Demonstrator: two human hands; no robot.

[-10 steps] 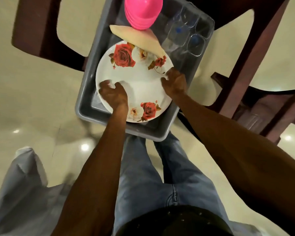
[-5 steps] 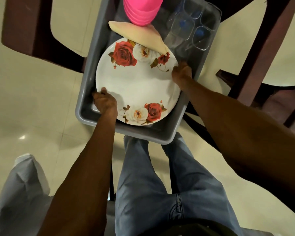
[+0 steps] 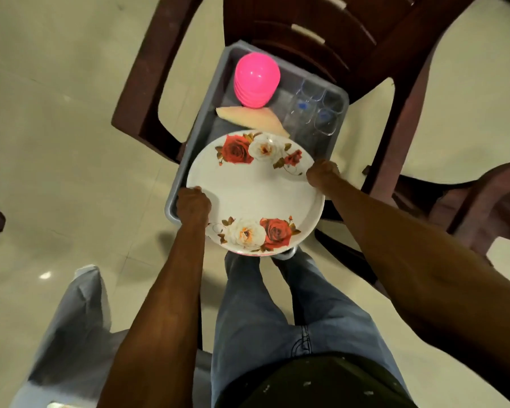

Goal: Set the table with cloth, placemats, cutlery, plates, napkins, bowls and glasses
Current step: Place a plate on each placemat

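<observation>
Left hand (image 3: 192, 203) and right hand (image 3: 321, 173) grip plates (image 3: 253, 189) | beyond them bowls (image 3: 256, 79), glasses (image 3: 315, 113), napkins (image 3: 255, 119) wait in tub (image 3: 218, 72)

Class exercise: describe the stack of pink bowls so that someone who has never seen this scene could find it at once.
Find the dark brown plastic chair and the grey plastic tub resting on its seat. At the tub's far end stands the stack of upside-down bright pink plastic bowls, beyond the folded cream napkin and beside the clear drinking glasses. Nothing else is pink.
</observation>
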